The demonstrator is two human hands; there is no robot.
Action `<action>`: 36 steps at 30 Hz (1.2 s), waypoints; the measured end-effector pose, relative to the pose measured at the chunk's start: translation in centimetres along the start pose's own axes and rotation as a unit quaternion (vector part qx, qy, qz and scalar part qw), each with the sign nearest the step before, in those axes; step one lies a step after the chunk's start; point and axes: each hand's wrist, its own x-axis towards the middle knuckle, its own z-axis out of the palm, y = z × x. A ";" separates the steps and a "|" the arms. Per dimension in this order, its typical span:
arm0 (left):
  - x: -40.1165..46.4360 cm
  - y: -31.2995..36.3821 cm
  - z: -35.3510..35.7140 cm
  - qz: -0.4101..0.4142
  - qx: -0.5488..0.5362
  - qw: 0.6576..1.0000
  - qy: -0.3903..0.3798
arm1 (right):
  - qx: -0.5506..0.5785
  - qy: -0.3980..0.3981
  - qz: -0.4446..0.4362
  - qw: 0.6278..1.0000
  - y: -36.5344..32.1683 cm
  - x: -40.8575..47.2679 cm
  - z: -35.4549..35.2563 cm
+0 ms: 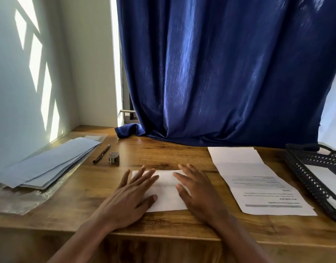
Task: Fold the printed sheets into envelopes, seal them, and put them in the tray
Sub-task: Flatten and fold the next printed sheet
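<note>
A folded white sheet (166,194) lies on the wooden desk (163,154) in front of me, with a crease running across it. My left hand (131,194) presses flat on its left part, fingers spread. My right hand (197,194) lies flat on its right part, fingers straight. A stack of printed sheets (258,183) sits to the right, text upside down to me. Pale blue envelopes (47,166) are piled at the left. A black mesh tray (307,179) stands at the far right with white paper inside.
A pen (101,153) and a small tape roll (114,157) lie behind the folded sheet, left of centre. Clear plastic wrap (21,202) spreads under the envelopes. A dark blue curtain (220,73) hangs onto the desk's back edge. A wall bounds the left side.
</note>
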 end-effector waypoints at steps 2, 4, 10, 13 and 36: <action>0.4 0.1 0.1 0.003 0.039 0.999 -0.038 | -0.024 -0.039 -0.018 0.999 -1.3 0.6 0.3; 0.7 0.3 0.0 -0.018 0.028 0.998 -0.053 | -0.020 -0.066 -0.019 0.997 -2.7 1.2 0.6; 1.0 1.3 0.5 -0.079 0.062 0.991 -0.087 | 0.003 -0.163 0.004 0.987 -4.0 1.7 2.0; 0.9 1.4 0.3 -0.083 0.061 0.990 -0.096 | 0.003 -0.176 0.014 0.984 -3.2 1.7 2.3; -6.6 3.4 -0.2 0.028 0.020 0.999 -0.027 | -0.044 -0.206 0.010 0.977 0.2 -8.2 -3.4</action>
